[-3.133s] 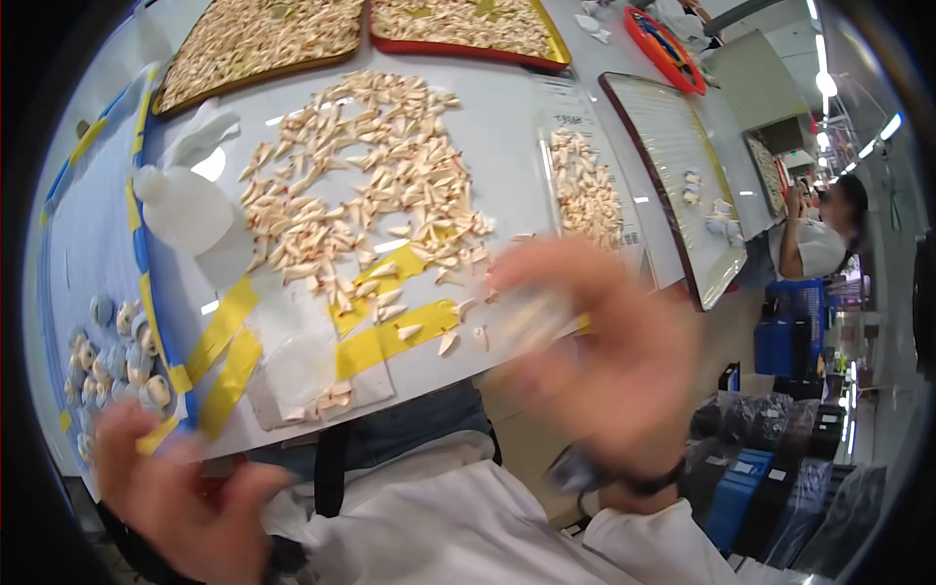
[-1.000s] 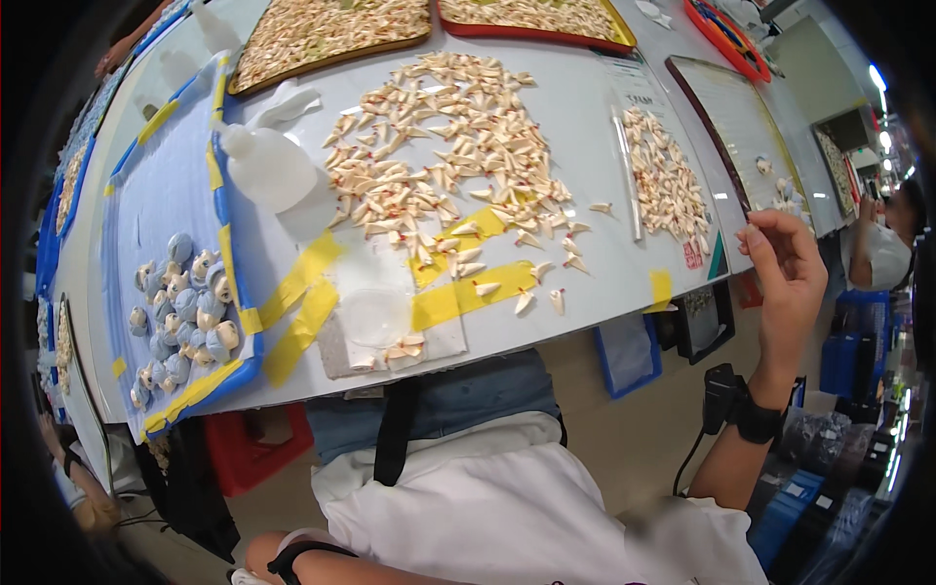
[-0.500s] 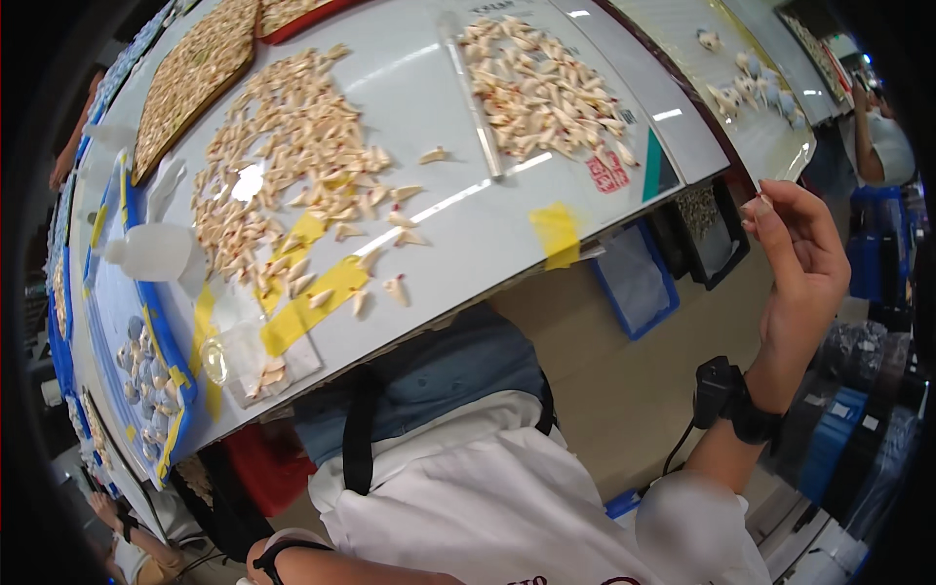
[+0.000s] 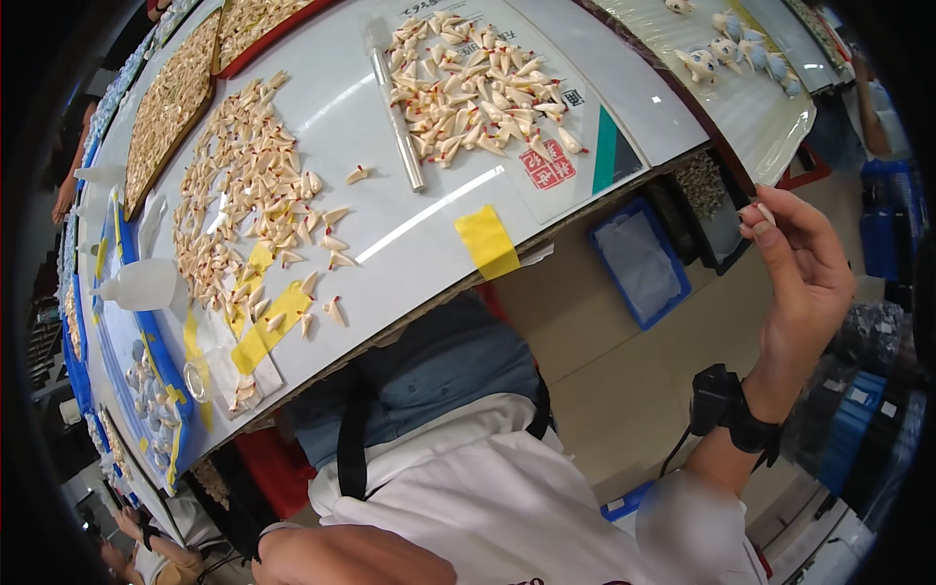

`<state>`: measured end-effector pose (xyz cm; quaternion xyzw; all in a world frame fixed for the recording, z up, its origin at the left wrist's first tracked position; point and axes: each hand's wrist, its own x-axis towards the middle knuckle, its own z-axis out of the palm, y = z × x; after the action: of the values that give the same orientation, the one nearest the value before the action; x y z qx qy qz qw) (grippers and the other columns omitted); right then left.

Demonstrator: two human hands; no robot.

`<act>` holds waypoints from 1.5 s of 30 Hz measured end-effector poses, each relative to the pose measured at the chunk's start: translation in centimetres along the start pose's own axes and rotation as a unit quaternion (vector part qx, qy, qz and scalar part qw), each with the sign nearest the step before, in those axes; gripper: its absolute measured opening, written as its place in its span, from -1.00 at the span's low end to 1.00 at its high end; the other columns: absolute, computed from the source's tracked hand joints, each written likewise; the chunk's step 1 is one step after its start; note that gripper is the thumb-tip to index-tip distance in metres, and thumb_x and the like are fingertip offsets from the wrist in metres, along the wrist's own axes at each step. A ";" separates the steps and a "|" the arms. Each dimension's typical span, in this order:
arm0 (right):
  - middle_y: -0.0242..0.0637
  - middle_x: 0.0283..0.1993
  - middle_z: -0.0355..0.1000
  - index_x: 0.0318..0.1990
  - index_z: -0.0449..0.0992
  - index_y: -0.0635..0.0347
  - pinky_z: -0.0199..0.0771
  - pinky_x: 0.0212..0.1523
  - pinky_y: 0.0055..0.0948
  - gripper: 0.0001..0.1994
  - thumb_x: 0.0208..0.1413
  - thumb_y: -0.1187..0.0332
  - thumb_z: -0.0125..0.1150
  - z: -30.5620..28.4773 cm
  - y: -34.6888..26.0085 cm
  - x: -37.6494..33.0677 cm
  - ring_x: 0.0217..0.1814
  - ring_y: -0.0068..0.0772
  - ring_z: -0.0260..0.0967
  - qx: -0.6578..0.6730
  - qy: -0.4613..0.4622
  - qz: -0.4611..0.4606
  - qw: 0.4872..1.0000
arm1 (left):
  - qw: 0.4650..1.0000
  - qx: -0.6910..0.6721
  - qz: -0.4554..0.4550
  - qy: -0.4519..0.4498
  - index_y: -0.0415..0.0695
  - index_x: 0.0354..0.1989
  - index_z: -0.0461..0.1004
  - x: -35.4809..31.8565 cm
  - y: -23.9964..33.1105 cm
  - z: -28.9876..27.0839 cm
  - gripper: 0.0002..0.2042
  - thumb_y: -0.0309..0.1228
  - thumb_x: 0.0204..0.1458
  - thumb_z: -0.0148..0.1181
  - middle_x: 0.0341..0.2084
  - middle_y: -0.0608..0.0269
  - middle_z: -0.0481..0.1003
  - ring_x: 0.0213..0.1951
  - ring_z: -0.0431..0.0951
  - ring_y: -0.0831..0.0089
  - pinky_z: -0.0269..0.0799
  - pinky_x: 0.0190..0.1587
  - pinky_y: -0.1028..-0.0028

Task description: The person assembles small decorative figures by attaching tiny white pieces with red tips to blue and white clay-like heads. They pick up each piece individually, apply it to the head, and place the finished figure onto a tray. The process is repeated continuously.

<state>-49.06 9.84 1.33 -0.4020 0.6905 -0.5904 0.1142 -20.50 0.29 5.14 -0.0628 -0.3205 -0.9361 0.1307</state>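
My right hand (image 4: 801, 255) is raised at the right, beyond the table's corner. Its thumb and fingertips are pinched together on a small pale piece (image 4: 766, 213), mostly covered by the fingers. A black strap with a small box (image 4: 717, 395) is round that wrist. My left arm (image 4: 356, 558) shows at the lower edge against my white shirt, banded in black; its fingers cannot be made out. On the white table lie two spreads of small cream pointed pieces with red tips, a left spread (image 4: 239, 185) and a right spread (image 4: 478, 93). A clear tube (image 4: 398, 122) lies between them.
A squeeze bottle (image 4: 141, 285) stands by a blue-edged tray (image 4: 156, 400) of grey-blue pieces at left. Filled trays (image 4: 171, 107) line the back. Small white-and-blue figurines (image 4: 726, 54) sit on a yellowish sheet, far right. A blue bin (image 4: 639, 263) is below the table edge.
My view has shifted, so the table and its pieces appear further left. The right hand keeps its pinch at nearly the same place in view. My left arm shows slightly differently at the lower edge.
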 end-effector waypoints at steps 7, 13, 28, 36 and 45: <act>-0.35 -0.40 0.40 -0.32 0.47 0.41 0.28 -0.28 -0.72 -0.89 -0.05 0.60 0.16 1.3 -0.7 0.9 -0.35 -0.64 0.31 0.005 -0.018 -0.004 1.000 | 0.966 0.144 -0.106 0.189 -0.29 -0.55 0.39 -3.3 1.7 0.9 -0.91 -0.54 -0.07 0.06 -0.64 0.15 0.42 -0.60 0.35 0.47 0.18 -0.56 0.56; -0.42 -0.45 0.39 -0.38 0.47 0.38 0.24 -0.36 -0.73 -0.93 -0.08 0.61 0.15 4.1 -2.3 2.3 -0.41 -0.70 0.27 0.039 -0.032 -0.026 0.998 | 0.927 0.211 -0.238 0.197 -0.31 -0.39 0.36 -5.4 3.1 0.9 -0.95 -0.59 -0.02 0.00 -0.44 0.10 0.41 -0.39 0.38 0.41 0.25 -0.31 0.48; -0.24 -0.42 0.44 -0.36 0.49 0.30 0.33 -0.35 -0.59 -0.87 -0.15 0.59 0.17 5.8 -5.1 -0.3 -0.45 -0.49 0.35 -0.002 -0.144 -0.054 0.988 | 0.786 0.340 -0.320 0.405 -0.25 -0.30 0.40 -11.3 0.0 -3.1 -0.87 -0.45 0.06 0.00 -0.40 0.28 0.44 -0.35 0.37 0.62 0.31 -0.26 0.62; -0.26 -0.47 0.45 -0.42 0.50 0.26 0.29 -0.40 -0.50 -0.90 -0.17 0.59 0.17 3.6 -1.7 -4.7 -0.45 -0.34 0.35 -0.063 -0.151 -0.021 0.986 | 0.725 0.338 -0.301 0.519 -0.27 -0.27 0.39 -16.4 -1.4 -5.1 -0.85 -0.47 0.04 -0.03 -0.42 0.24 0.46 -0.37 0.41 0.58 0.28 -0.34 0.62; -0.28 -0.49 0.45 -0.42 0.51 0.25 0.30 -0.42 -0.50 -0.90 -0.16 0.59 0.16 2.4 1.9 -7.4 -0.47 -0.37 0.35 -0.038 -0.129 0.051 0.990 | 0.706 0.381 -0.363 0.474 -0.27 -0.24 0.38 -16.1 -2.7 -7.0 -0.83 -0.58 -0.01 -0.07 -0.44 0.34 0.40 -0.37 0.36 0.62 0.24 -0.31 0.65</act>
<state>-43.53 13.19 -3.37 -0.4428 0.7116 -0.5004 0.2172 -6.05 1.33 -5.14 0.5656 -0.5435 -0.6161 -0.0714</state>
